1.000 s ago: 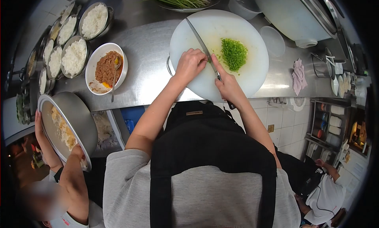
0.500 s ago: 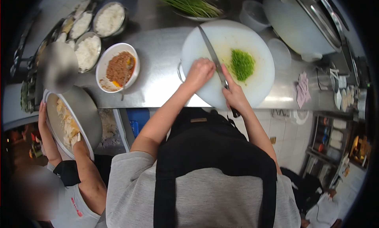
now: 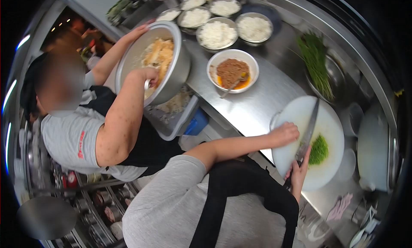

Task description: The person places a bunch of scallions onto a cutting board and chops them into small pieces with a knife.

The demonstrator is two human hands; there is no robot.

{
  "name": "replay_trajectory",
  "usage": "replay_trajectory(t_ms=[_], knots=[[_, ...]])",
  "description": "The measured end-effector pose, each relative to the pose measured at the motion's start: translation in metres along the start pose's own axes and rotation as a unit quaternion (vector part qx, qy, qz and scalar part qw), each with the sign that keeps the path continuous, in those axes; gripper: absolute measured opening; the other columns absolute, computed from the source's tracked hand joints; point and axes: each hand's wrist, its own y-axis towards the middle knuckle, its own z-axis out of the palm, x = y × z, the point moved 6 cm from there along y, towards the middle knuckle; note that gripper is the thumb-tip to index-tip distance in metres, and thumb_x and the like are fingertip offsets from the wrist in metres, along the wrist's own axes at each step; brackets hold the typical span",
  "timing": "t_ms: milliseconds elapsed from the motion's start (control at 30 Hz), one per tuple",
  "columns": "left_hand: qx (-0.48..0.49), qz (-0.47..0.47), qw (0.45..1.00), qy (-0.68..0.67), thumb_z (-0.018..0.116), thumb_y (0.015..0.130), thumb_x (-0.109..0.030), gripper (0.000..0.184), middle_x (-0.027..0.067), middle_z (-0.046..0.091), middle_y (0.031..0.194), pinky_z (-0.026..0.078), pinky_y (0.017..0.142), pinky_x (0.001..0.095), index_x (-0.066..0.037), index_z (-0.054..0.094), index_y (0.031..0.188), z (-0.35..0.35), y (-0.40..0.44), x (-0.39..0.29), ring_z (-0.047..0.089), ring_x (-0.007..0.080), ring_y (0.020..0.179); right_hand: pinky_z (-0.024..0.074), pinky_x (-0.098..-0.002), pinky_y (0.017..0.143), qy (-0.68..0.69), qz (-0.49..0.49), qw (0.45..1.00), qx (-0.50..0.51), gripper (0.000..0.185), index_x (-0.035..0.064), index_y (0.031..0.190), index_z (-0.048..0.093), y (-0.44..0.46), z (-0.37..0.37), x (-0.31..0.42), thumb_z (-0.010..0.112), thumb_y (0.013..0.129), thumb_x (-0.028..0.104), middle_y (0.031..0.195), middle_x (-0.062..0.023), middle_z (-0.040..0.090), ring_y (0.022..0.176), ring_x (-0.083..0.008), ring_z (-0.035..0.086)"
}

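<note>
My right hand (image 3: 301, 167) grips the dark handle of a long kitchen knife (image 3: 312, 119), its blade lying across the round white cutting board (image 3: 285, 162). Left of the blade, my left hand (image 3: 284, 135) rests over the board with its fingers curled in, and nothing shows in them. On the knife's other side is a small heap of finely chopped green chives (image 3: 319, 150). Long uncut green stalks (image 3: 315, 63) lie in a metal bowl (image 3: 337, 74) behind the board.
To the left, a co-worker (image 3: 92, 132) tilts a large metal pot (image 3: 182, 61) of pale food, one hand inside. A white bowl of brown minced filling (image 3: 233, 71) with a spoon stands on the steel counter (image 3: 257, 106). Several bowls of rice (image 3: 217, 34) stand behind. A pink cloth (image 3: 340, 206) lies right.
The view has swung left, so the co-worker and pot show more fully and the board sits further right. My right hand still holds the knife; my left hand stays curled beside it.
</note>
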Motion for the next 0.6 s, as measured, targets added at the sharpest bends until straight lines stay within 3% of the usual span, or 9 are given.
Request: replay_trajectory(t_ms=[200,567,600], knots=[[-0.004,-0.002,0.999,-0.043,0.069,0.079,-0.015,0.012,0.0060,0.054,0.087,0.043,0.085,0.0373,-0.008,0.060,0.084,0.000,-0.001,-0.006,0.054,0.0247,0.092,0.0344,-0.0256,0.037,0.020,0.019,0.999,-0.021,0.082,0.0236,0.158,0.011,-0.011,0.007,0.008,0.041,0.089,-0.009,0.064,-0.0012,0.043,0.041,-0.0100,0.037],[-0.028,0.004,0.999,-0.040,0.069,0.079,-0.015,0.011,0.0047,0.053,0.086,0.043,0.084,0.0359,-0.009,0.060,0.083,0.000,-0.004,-0.006,0.053,0.0230,0.091,0.0342,-0.0250,0.041,-0.001,0.008,0.999,-0.046,0.080,0.0215,0.158,0.013,-0.010,0.008,0.009,0.039,0.088,-0.008,0.070,-0.0040,0.044,0.043,-0.0104,0.034],[-0.023,0.002,0.999,-0.037,0.068,0.079,-0.015,0.011,0.0045,0.053,0.086,0.043,0.084,0.0357,-0.009,0.060,0.083,0.000,-0.004,-0.008,0.053,0.0226,0.091,0.0345,-0.0240,0.042,-0.007,0.009,0.999,-0.044,0.080,0.0220,0.158,0.014,-0.011,0.005,0.006,0.040,0.089,-0.008,0.081,-0.0067,0.050,0.045,-0.0097,0.035]])
